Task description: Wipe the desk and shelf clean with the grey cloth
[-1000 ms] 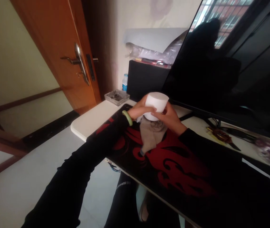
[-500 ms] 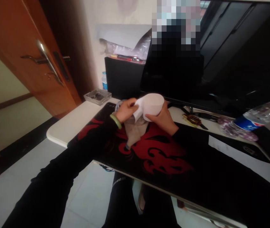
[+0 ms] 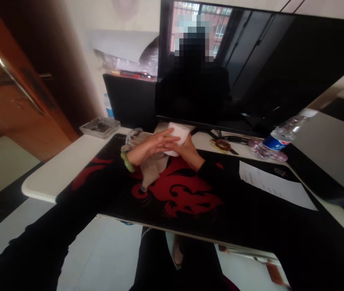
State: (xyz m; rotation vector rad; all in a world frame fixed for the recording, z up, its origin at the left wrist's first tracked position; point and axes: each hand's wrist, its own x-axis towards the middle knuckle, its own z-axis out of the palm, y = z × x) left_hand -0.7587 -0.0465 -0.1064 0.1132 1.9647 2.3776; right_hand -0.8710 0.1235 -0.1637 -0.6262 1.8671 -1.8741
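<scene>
Left hand [image 3: 152,147], head view: fingers straight, laid flat on white cup [image 3: 178,134] | right hand [image 3: 190,152] clasps cup from 5 o'clock | cup plain, matte, tipped, at 12 o'clock on red-black mat [image 3: 190,194] | grey cloth [image 3: 152,171] at its 7 o'clock

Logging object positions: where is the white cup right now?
Head view, centre: the white cup sits between both hands, left hand across its front, right hand beneath, over the desk mat just before the monitor.
</scene>
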